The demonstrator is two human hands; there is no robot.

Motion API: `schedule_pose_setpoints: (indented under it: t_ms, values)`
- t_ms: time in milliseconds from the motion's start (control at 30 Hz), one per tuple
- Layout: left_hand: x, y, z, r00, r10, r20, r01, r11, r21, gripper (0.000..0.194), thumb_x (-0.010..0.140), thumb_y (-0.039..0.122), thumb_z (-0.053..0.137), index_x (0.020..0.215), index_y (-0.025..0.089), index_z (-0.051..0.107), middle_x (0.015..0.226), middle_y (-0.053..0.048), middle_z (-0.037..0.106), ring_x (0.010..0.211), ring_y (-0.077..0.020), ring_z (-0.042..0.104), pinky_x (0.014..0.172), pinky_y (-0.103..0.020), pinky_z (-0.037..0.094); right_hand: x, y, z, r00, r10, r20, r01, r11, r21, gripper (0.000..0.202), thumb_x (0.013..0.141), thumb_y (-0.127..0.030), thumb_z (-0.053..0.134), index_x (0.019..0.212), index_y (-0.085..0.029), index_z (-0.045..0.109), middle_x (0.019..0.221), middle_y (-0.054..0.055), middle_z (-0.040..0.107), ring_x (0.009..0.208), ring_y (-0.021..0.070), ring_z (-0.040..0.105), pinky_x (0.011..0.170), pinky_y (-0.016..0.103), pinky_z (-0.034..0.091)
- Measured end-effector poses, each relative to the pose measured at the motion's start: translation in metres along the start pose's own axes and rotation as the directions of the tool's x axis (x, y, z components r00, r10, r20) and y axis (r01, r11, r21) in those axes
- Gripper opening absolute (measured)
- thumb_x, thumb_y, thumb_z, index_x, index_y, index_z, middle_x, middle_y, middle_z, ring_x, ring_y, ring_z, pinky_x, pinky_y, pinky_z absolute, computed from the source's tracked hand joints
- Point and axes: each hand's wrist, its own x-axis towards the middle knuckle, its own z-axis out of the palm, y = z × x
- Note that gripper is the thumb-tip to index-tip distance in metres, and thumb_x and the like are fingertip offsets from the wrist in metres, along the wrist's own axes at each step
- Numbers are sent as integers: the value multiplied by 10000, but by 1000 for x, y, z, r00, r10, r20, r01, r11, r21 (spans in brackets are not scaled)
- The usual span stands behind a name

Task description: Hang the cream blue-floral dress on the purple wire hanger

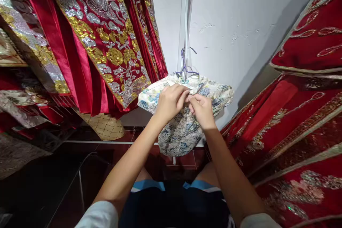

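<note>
Both hands, left hand [171,101] and right hand [202,108], pinch the collar of a floral garment [181,128] on a purple hanger [187,67] against the white wall [240,17] (fingertips meeting); red embroidered robes [101,39] crowd both sides, leaving a narrow gap.

Red embroidered robes [101,39] (gold and silver threadwork) hang left; more red garments [299,131] hang right, against a white wall [240,17].
</note>
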Motion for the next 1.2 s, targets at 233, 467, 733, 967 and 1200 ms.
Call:
schedule_pose_setpoints:
  t_ms: [233, 467, 733, 967, 1200]
  values:
    - [-11, -9, 5, 985, -70, -158, 82, 994, 72, 188, 1006, 238, 465, 900, 194, 613, 876, -20, 713, 838, -163, 631, 1030, -389, 337, 6, 32, 18, 994, 103, -28, -102, 994, 43, 254, 814, -399, 598, 676, -186, 614, 441, -61, 460, 416, 88, 387, 450, 240, 278]
    - [2, -27, -17, 902, -201, -383, 191, 979, -64, 184, 999, 249, 497, 874, 189, 618, 892, -39, 691, 895, -175, 613, 914, -343, 416, -7, 72, 16, 960, 279, 24, -278, 959, -49, 221, 728, -313, 558, 551, -190, 606, 426, -49, 455, 431, 95, 375, 463, 244, 253]
    - [-19, -98, -49, 321, -937, -135, 399, 263, -879, 314, 1015, 66, 383, 769, 136, 565, 624, 44, 487, 595, -60, 472, 695, -211, 446, -65, 66, 2, 958, 280, 59, -285, 952, 113, 229, 743, -278, 541, 538, -188, 589, 416, -47, 431, 445, 91, 361, 476, 245, 243]
    - [-84, -81, -1, 33, -975, 220, 252, -205, -946, 344, 940, -32, 276, 858, 145, 558, 693, -29, 586, 642, -115, 620, 677, -223, 554, -102, 67, 26, 920, 389, 51, -384, 863, 330, 238, 732, -300, 552, 517, -198, 562, 416, -48, 405, 419, 85, 323, 470, 255, 221]
    - [-133, -47, 52, 138, -929, 344, 459, -248, -853, 182, 909, 127, 517, 740, 139, 583, 679, -18, 589, 633, -111, 601, 742, -261, 548, -121, 74, 8, 908, 407, -103, -333, 848, 412, 284, 783, -319, 567, 526, -206, 525, 463, -40, 395, 459, 91, 317, 493, 267, 233]
